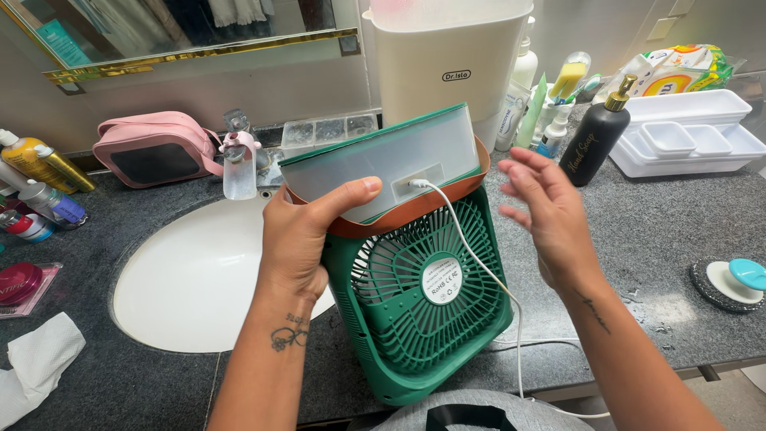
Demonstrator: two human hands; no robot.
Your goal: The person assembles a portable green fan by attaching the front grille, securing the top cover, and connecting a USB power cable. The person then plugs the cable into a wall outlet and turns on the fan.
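The left hand (299,231) sits at the middle of the frame, its thumb pressed flat across the front of a translucent water tank (383,164) with a green rim, the other fingers wrapped out of sight behind it, so it grips the tank's left end. The tank is tilted and rests on the brown top band of a green table fan (419,299), whose round grille faces the camera in the lower middle of the frame. A white cable (487,271) plugs into the tank's front and trails down to the right over the fan.

The right hand (546,211), right of centre, hangs open with fingers loosely spread, just beside the tank's right end and touching nothing.

The fan stands on a dark speckled counter (654,239). A white oval sink (191,279) lies to the left, a black pump bottle (594,144) and white trays (686,132) at upper right, and a pink pouch (155,148) at upper left.
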